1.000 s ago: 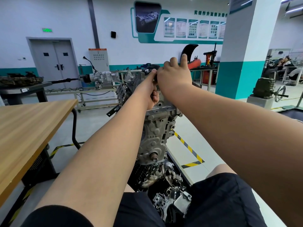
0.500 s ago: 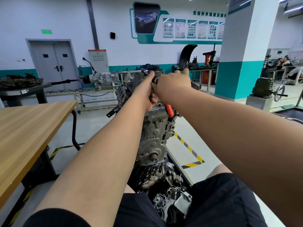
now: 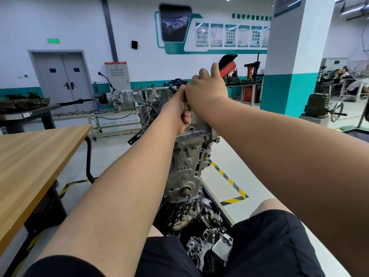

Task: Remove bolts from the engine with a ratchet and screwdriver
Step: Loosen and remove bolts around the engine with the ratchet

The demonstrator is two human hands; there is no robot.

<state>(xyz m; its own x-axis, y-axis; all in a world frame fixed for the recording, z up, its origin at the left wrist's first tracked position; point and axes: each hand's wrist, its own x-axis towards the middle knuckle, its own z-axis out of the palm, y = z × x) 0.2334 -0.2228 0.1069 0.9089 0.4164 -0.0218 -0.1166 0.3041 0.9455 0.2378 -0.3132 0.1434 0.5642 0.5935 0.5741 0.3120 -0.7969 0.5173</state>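
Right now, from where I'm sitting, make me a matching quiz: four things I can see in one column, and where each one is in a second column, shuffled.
Things
1. wooden table
2. engine
3. white and teal pillar
4. grey double door

Places
A. in the far wall, back left
B. centre, straight ahead
C. near left
D. right of centre, further back

Pairs: 1-C, 2-B, 3-D, 4-A
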